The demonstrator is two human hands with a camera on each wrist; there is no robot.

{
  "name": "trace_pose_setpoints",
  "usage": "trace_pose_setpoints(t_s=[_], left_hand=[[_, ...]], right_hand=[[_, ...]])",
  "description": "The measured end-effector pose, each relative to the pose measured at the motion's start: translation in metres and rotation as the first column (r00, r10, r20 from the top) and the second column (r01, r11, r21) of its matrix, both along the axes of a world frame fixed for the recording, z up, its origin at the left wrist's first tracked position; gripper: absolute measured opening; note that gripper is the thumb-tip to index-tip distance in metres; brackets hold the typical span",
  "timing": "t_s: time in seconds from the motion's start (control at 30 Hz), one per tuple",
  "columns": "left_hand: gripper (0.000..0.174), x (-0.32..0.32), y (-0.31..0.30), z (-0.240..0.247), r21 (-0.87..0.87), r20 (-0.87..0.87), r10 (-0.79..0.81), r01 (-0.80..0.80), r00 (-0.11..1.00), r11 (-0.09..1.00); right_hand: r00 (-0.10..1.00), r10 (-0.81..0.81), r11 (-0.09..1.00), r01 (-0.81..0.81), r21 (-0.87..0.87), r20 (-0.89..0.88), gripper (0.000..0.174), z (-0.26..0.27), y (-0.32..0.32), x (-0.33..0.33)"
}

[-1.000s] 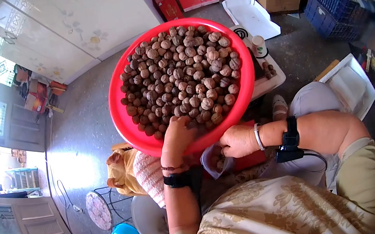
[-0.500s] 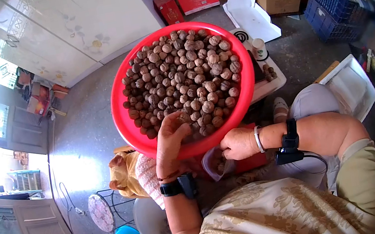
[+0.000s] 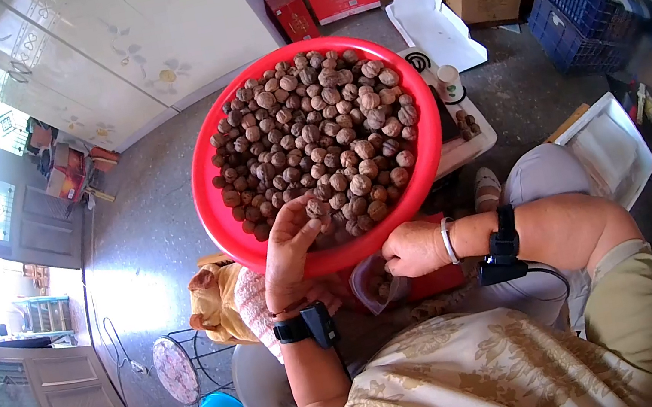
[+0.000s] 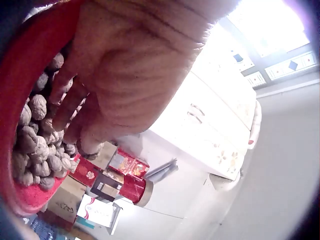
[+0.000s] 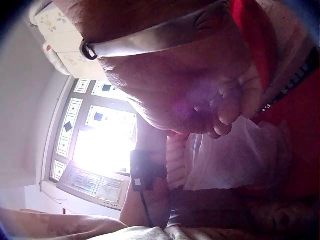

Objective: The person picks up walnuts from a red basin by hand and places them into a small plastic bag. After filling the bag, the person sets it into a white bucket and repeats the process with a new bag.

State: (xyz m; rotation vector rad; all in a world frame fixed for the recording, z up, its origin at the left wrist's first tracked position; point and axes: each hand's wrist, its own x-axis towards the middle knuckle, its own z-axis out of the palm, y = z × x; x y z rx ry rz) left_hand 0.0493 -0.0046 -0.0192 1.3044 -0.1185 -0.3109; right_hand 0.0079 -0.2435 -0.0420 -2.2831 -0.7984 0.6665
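Head view: left hand [image 3: 285, 250] with 1 pinched walnut [image 3: 315, 208], right hand [image 3: 417, 248] with bag [image 3: 372, 301] in curled grip.

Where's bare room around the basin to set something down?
Bare floor left of the basin, between cabinet and stool; another patch between white tray and blue crates. Crowded: the basin itself, heaped with walnuts, and its near rim: left hand, right hand, bag.

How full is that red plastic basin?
Well filled, not empty: walnuts cover most of the red plastic basin, though bare red shows around its edge. How deep they lie, I cannot tell.
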Motion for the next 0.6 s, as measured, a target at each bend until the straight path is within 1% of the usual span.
trace_pose_setpoints(t_s=[0.07,0.13,0.17,0.23,0.27,0.33,0.37,0.4,0.43,0.47,0.5,0.57,0.6], left_hand=[[0.037,-0.002,0.002,0.002,0.014,0.000,-0.015,0.015,1.000,1.000],[0.033,-0.009,0.003,0.011,0.110,-0.041,-0.038,0.042,0.998,0.993],[0.033,-0.013,0.004,0.013,0.111,-0.041,-0.039,0.044,0.998,0.993],[0.030,-0.022,0.007,0.017,0.090,-0.062,-0.160,0.165,0.985,0.982],[0.030,-0.023,0.009,0.019,0.090,-0.064,-0.160,0.165,0.985,0.982],[0.030,-0.027,0.010,0.027,0.190,-0.048,-0.313,0.317,0.948,0.929],[0.032,-0.032,0.008,0.032,0.188,-0.052,-0.313,0.317,0.948,0.930],[0.032,-0.033,0.010,0.032,0.187,-0.053,-0.312,0.317,0.948,0.930],[0.035,-0.033,0.013,0.031,0.284,-0.022,-0.390,0.380,0.920,0.880],[0.038,-0.033,0.015,0.031,0.380,0.001,-0.468,0.433,0.884,0.818],[0.038,-0.033,0.014,0.032,0.380,0.001,-0.469,0.434,0.883,0.817],[0.037,-0.035,0.011,0.033,0.513,0.064,-0.535,0.432,0.843,0.742],[0.037,-0.036,0.009,0.034,0.513,0.064,-0.535,0.432,0.843,0.742]], right_hand=[[1.000,-0.005,1.000,0.005,0.004,-0.005,0.027,-0.001,0.000,0.000],[1.000,0.009,1.000,-0.009,0.004,0.000,0.027,-0.004,0.000,0.001],[1.000,0.008,1.000,-0.008,0.005,0.000,0.027,-0.008,0.001,0.002],[1.000,-0.011,1.000,0.011,-0.015,-0.013,0.027,-0.012,0.003,0.001],[1.000,-0.011,1.000,0.011,-0.014,-0.015,0.027,-0.013,0.003,0.001],[0.998,-0.008,0.999,0.005,-0.053,-0.063,0.025,-0.007,0.003,0.001],[0.998,-0.008,0.999,0.004,-0.053,-0.064,0.025,-0.008,0.003,0.001],[0.997,-0.014,1.000,0.014,0.000,-0.080,0.025,-0.010,0.003,0.001],[0.995,-0.020,0.998,0.025,0.054,-0.096,0.025,-0.011,0.003,0.001],[0.995,-0.020,0.998,0.026,0.054,-0.096,0.025,-0.012,0.003,0.001],[0.997,-0.021,0.999,0.024,0.040,-0.074,0.025,-0.012,0.003,0.001],[0.998,-0.021,0.999,0.023,0.026,-0.052,0.025,-0.014,0.003,0.001],[0.999,-0.013,1.000,0.014,0.020,-0.050,0.025,-0.014,0.003,0.002]])
